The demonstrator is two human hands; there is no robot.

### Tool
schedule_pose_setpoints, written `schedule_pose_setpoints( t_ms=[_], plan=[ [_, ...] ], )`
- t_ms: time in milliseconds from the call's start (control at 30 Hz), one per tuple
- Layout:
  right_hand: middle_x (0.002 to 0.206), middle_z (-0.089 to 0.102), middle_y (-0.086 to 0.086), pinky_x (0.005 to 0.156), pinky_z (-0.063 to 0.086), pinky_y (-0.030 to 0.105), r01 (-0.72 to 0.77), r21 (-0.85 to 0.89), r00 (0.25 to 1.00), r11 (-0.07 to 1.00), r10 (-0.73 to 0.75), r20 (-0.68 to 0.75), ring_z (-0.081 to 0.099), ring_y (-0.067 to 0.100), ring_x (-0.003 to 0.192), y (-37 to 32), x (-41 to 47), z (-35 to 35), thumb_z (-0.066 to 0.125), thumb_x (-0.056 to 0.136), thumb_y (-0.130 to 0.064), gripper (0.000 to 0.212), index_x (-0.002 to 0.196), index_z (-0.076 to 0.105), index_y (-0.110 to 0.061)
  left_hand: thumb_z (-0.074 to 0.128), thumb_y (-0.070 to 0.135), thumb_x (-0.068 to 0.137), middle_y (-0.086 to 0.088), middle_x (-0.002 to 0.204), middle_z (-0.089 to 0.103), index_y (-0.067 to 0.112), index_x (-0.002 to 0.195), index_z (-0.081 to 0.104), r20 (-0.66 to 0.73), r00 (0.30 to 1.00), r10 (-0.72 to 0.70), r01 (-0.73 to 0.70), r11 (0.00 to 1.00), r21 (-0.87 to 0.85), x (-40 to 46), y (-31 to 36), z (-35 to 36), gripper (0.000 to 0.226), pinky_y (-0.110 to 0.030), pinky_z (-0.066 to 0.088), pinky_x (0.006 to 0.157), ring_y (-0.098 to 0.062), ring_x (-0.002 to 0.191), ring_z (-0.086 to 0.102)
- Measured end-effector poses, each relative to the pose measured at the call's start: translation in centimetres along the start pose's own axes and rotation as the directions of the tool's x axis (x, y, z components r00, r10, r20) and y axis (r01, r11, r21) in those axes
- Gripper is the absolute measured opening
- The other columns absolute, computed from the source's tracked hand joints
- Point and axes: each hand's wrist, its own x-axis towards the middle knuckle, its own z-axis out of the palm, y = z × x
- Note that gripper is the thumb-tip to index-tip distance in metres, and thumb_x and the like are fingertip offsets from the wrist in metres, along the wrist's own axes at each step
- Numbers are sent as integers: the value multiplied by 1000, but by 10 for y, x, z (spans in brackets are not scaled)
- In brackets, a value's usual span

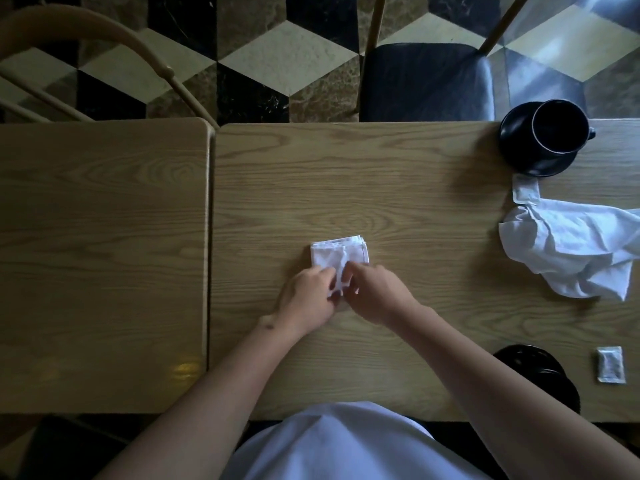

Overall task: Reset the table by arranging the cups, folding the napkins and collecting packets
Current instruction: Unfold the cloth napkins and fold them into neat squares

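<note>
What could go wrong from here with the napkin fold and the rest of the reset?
The folded napkin is pinched only at its near edge by the left hand and right hand; the layers could splay. The crumpled napkin touches a packet beside the black cup; lifting it may drag the packet.

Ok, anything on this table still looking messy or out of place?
Yes. A crumpled napkin lies unfolded at the right edge, with a packet against it below the black cup. Another packet sits loose near the right front. Both hands are on the folded napkin.
</note>
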Motion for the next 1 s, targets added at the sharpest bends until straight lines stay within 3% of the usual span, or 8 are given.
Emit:
schedule_pose_setpoints(
  t_ms=[167, 300, 433, 633, 767, 867, 933, 1000],
  plan=[
    [120, 63, 4, 78, 53, 39, 42, -139, 981, 989, -15, 192, 64, 31, 108, -2, 8, 19, 59, 88, -22, 27, 114, 58, -16, 63, 21, 85, -7, 111, 63, 15, 108, 62, 193, 981, 25, -45, 994, 99, 2, -7, 13, 23, -31, 45, 88, -27, 110, 57],
    [123, 62, 3, 85, 53, 39, -44, -82, 978, 996, 60, 200, 62, 30, 112, 6, 12, 21, 59, 88, -24, 28, 115, 60, -16, 63, 22, 84, -2, 115, 60, 25, 95, 53, 248, 964, -99, 90, 995, 48, 15, -6, 15, 15, -29, 40, 75, -25, 109, 59],
    [121, 64, 2, 80, 52, 36, -58, -125, 981, 990, 79, 177, 64, 30, 109, 8, 8, 23, 51, 87, -18, 30, 116, 61, -18, 60, 20, 80, 2, 111, 60, 27, 89, 53, 268, 948, -169, 171, 985, 15, 16, -15, 15, 13, -28, 40, 71, -22, 102, 61],
    [116, 61, 8, 80, 50, 36, -114, -252, 984, 961, 144, 105, 63, 34, 108, 20, 8, 10, 49, 88, -22, 30, 113, 64, -18, 66, 25, 81, -4, 109, 67, 22, 92, 62, 279, 940, -195, 212, 977, -33, 24, -27, 12, 13, -36, 52, 88, -23, 103, 63],
    [99, 56, 4, 73, 49, 34, -148, -67, 989, 987, 147, -20, 63, 31, 92, 30, 8, 4, 53, 90, -26, 17, 96, 65, -16, 66, 21, 79, -5, 91, 67, 21, 73, 56, 186, 935, -303, 324, 941, -98, 27, -19, 6, 11, -29, 47, 70, -24, 88, 65],
    [85, 59, -2, 64, 40, 32, -337, 261, 917, 905, 378, -129, 58, 24, 80, 39, 13, -4, 65, 85, -32, 20, 89, 55, -15, 70, 20, 76, -7, 84, 60, 15, 80, 50, -54, 810, -584, 515, 753, -410, 25, -21, 2, 21, -30, 35, 58, -23, 73, 55],
    [71, 57, -6, 56, 36, 30, -397, 361, 897, 844, 440, -42, 53, 17, 68, 39, 17, -8, 71, 80, -36, 28, 79, 52, -15, 74, 22, 75, -10, 94, 59, 12, 96, 48, 105, 726, -679, 575, 516, -635, 25, -21, 2, 35, -30, 43, 64, -23, 78, 55],
    [57, 47, -5, 49, 31, 29, -407, 396, 903, 823, 427, 43, 44, 14, 56, 35, 23, -9, 74, 76, -37, 33, 66, 54, -12, 77, 25, 76, -9, 105, 61, 8, 112, 47, 284, 713, -641, 634, 417, -652, 27, -19, 1, 50, -33, 49, 73, -24, 90, 62]
  ],
)
